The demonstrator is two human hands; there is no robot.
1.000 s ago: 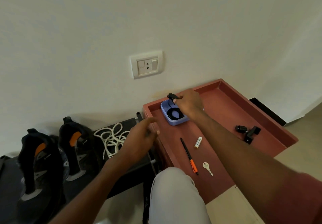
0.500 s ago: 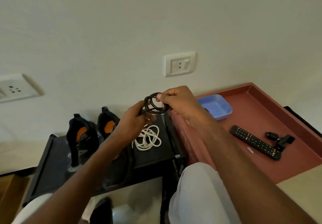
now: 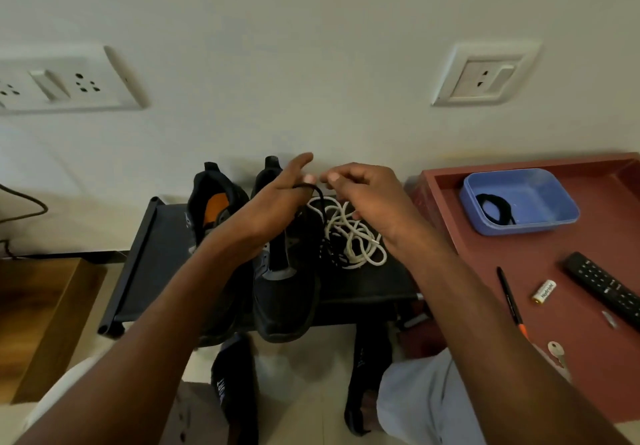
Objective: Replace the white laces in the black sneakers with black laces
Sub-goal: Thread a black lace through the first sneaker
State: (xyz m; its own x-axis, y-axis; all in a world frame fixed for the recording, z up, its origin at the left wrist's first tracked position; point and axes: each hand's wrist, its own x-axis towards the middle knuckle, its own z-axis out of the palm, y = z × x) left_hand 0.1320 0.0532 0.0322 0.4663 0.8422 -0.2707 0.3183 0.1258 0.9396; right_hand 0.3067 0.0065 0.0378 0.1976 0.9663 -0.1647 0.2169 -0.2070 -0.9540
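Black sneakers (image 3: 277, 254) are standing side by side on a low black shoe rack (image 3: 145, 257), heels toward the wall, toes reaching over its front edge; the right one is showing bare eyelets with no lace in it, while the left one is largely hidden behind the left forearm. A red tray-like tabletop (image 3: 571, 358) with a raised rim is sitting just beside the rack's right edge. Near its back left corner a blue plastic tub (image 3: 540, 226) is holding a coiled black lace (image 3: 495, 211). Along the tabletop's right edge a black remote (image 3: 602, 285) is lying at an angle, with a white battery (image 3: 544, 291) just to its left, then a black pen with an orange tip (image 3: 509, 299), and a silver key (image 3: 556, 351) near the front edge. On the rack's right end, just beside the right sneaker, the white laces (image 3: 353, 237) are lying in a loose tangled heap. The left hand (image 3: 273, 202) is hovering above the right sneaker with its fingers (image 3: 301, 162) fairly straight and a loop of another black lace (image 3: 320, 223) hooked over it; the rest of this lace is hanging down to the rack between the sneaker and the white heap. The right hand (image 3: 363, 192) is hovering over the white laces, its fingers curled with thumb and forefinger drawn together close to the left hand's fingertips; whether they are pinching the black lace cannot be told. Two white wall sockets are showing on the wall behind.
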